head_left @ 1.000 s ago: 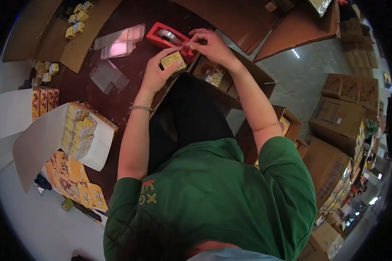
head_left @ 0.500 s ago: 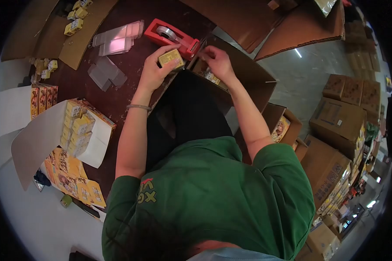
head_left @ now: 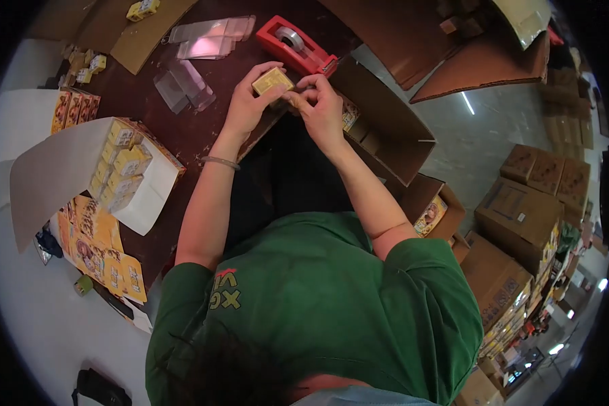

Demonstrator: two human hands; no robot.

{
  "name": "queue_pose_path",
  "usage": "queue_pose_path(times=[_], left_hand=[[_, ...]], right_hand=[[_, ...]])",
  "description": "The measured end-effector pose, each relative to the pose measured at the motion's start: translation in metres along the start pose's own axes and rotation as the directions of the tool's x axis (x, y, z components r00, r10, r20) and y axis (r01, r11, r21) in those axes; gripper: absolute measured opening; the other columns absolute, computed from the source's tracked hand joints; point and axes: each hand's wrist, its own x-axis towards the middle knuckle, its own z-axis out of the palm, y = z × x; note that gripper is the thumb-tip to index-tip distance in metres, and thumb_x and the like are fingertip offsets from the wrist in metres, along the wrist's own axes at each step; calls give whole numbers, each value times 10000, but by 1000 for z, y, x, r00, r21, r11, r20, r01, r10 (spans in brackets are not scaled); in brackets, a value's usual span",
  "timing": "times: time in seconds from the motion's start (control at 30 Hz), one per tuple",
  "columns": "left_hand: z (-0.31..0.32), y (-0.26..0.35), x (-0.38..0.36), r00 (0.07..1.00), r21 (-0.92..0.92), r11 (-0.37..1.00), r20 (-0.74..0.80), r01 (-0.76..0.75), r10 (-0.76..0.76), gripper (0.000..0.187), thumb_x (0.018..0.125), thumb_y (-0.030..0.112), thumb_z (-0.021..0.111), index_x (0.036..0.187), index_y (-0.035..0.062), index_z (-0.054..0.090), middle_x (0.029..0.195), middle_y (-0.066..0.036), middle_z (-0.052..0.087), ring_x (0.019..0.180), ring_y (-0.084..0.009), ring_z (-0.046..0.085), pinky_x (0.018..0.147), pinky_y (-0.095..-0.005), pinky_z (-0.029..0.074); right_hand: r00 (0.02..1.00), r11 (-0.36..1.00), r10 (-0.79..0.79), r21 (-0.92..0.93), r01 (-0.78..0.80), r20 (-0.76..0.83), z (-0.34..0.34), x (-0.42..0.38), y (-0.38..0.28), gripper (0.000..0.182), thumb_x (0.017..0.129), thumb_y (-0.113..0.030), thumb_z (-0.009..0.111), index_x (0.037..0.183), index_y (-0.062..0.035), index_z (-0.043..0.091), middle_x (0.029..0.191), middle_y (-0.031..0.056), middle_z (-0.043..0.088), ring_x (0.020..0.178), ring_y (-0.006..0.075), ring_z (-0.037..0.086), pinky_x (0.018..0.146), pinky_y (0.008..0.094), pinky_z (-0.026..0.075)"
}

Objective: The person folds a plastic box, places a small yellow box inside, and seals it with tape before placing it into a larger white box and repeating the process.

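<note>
A small yellow box [head_left: 272, 80] rests in my left hand [head_left: 243, 109], gripped between thumb and fingers above my lap. Close against its right end is my right hand [head_left: 323, 114], thumb and fingertips pinched together. Whatever is between those fingertips is too small to make out. Just beyond both hands, on the dark red table, stands a red tape dispenser [head_left: 269, 34] with a roll of clear tape [head_left: 290, 38].
Clear plastic sleeves [head_left: 212, 35] lie left of the dispenser. An open cardboard box [head_left: 394, 128] stands at right with small packs inside. A white-flapped carton [head_left: 145, 215] holds several yellow boxes at left. Stacked cartons [head_left: 519, 211] stand on the right floor.
My right hand has come from the dispenser's cutting end to the yellow box's right end. My left hand still holds the box. The view has shifted slightly.
</note>
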Motion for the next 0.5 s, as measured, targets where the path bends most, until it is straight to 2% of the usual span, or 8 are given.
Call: queue_pose_path(times=[0.03,0.1,0.17,0.27,0.33,0.43,0.47,0.5], left_hand=[[-2,-3,3,1000,-54,999,-23,4,-5,350,956,133,590,1288,28,551,1213,-88,625,1070,-146,603,933,-278,475],[-6,-3,0,990,-240,970,-120,47,-78,327,960,133,586,1270,32,558,1193,-86,629,1062,-154,609,933,-289,484],[-21,-14,-5,949,-535,842,-225,70,-222,279,980,175,569,1224,40,575,1165,-91,635,1066,-183,618,945,-334,497],[-32,-17,-47,870,-836,457,46,302,-490,396,1034,361,454,1257,51,557,1215,-130,624,1138,-263,591,1013,-406,455],[-42,9,-88,883,-893,292,201,343,-424,454,1043,412,419,1291,53,542,1226,-142,617,1148,-260,587,1011,-403,455],[-65,21,-155,903,-570,791,-185,221,-387,484,1044,424,429,1337,50,519,1206,-102,628,1046,-251,619,903,-369,499],[-71,14,-175,848,-183,975,-491,124,-200,318,1000,293,559,1201,54,617,1093,-80,654,983,-218,628,831,-355,508],[-77,23,-191,788,232,962,-615,141,33,275,959,225,601,1168,48,629,1081,-92,651,982,-238,626,830,-360,501]], right_hand=[[999,995,36,-94,-33,27,0,2,6,362,823,-177,795,1055,-17,567,703,63,645,670,122,617,623,311,488],[944,875,-320,-357,326,77,0,-10,24,402,790,-188,807,1083,-43,572,860,84,657,787,189,625,690,356,498],[720,541,-646,-512,667,255,6,-21,29,522,737,-205,813,1195,-113,581,1185,109,595,1056,326,566,867,433,482],[463,236,-738,-455,859,491,14,-24,9,682,710,-159,810,1335,-166,538,1257,97,566,1139,353,537,967,428,462],[437,414,-672,-187,891,598,21,-20,-13,684,710,-118,804,1336,-153,531,1265,101,564,1110,340,556,934,416,489],[678,861,-476,139,489,561,48,-16,-55,563,785,-138,777,1298,-73,554,1247,140,592,1050,263,630,875,357,519],[724,912,-400,164,377,562,65,-12,-66,523,825,-205,749,1281,-35,556,1171,158,630,1049,243,645,861,344,521],[680,902,-415,176,395,604,87,-5,-74,522,837,-223,736,1282,-24,548,1149,160,639,1052,248,648,875,347,517]])
